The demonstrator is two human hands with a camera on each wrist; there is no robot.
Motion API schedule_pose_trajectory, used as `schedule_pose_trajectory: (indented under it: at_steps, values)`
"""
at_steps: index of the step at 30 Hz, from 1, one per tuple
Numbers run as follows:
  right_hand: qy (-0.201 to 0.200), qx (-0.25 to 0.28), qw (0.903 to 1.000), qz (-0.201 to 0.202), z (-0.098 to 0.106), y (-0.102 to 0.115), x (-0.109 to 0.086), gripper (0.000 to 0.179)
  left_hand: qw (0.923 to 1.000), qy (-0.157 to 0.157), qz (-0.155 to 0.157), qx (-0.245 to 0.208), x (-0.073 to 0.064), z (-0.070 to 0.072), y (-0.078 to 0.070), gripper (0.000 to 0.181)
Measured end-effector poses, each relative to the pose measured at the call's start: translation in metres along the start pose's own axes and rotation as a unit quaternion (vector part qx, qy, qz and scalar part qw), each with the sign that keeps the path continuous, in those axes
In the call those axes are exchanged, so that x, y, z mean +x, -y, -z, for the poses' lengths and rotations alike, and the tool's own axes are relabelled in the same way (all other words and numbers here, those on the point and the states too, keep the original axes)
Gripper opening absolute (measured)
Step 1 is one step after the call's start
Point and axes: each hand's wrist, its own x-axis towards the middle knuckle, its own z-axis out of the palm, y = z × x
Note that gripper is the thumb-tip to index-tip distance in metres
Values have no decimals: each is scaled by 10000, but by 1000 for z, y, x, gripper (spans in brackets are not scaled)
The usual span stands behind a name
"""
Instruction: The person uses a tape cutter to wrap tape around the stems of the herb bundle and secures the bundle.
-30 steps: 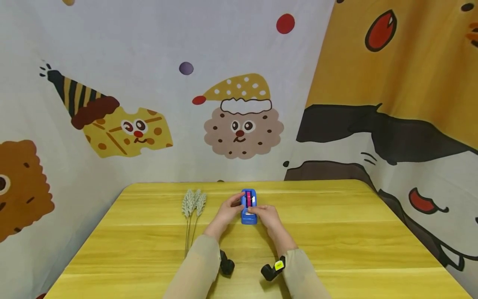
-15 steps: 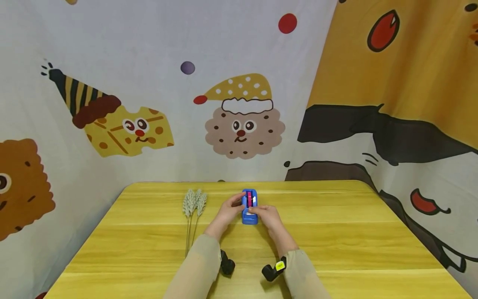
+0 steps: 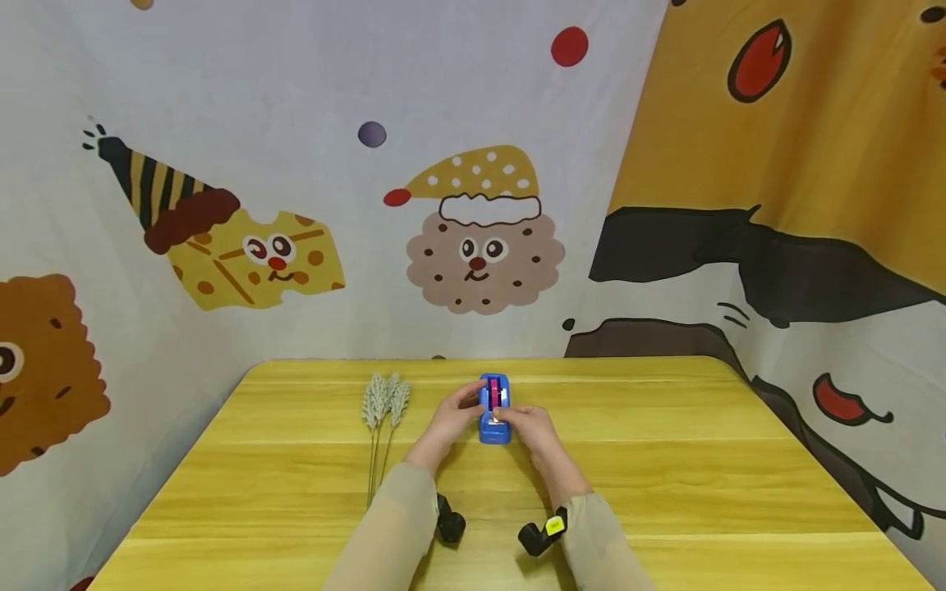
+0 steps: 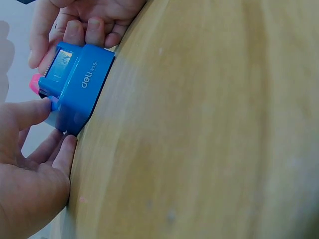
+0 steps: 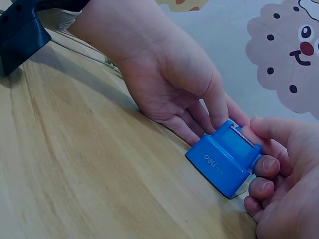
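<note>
A blue tape dispenser (image 3: 494,435) with a pink roll core (image 3: 494,392) stands upright on the table, between both hands. My left hand (image 3: 451,419) grips its left side, with the thumb on the upper edge and fingers low by the base in the left wrist view. At the toothed cutter (image 5: 242,135), the thumb and forefinger of my right hand (image 3: 534,425) come together in a pinch at the tape's end, which is mostly hidden. The other right fingers curl against the dispenser's side in the right wrist view.
Several pale grey-green dried stems (image 3: 384,402) lie to the left on the wooden table (image 3: 702,460). Black wrist cameras (image 3: 451,525) sit below both forearms. A printed cartoon curtain (image 3: 296,98) hangs behind the table's far edge.
The hands and the dispenser keep nearly the same place; the whole head view has shifted very slightly. A small glint by the right fingertips at the cutter looks different.
</note>
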Motion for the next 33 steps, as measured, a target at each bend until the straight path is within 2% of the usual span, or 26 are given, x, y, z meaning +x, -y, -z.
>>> schedule_pose_trajectory:
  at_steps: [15,22,30,33]
  values:
    - [-111,34,9999,-26,-2,-2,-3,43,10000,20,90,-16,-1,0,1,45]
    - [-155,84,9998,33,-2,-3,-11,48,9999,17,-129,-58,0,1,1,46]
    - [-72,-56,9997,222,-1,-5,-19,43,9998,12,-183,-78,0,1,2,46]
    - [-3,-123,9996,257,-1,-6,-23,42,9999,13,-85,-63,1,1,2,46]
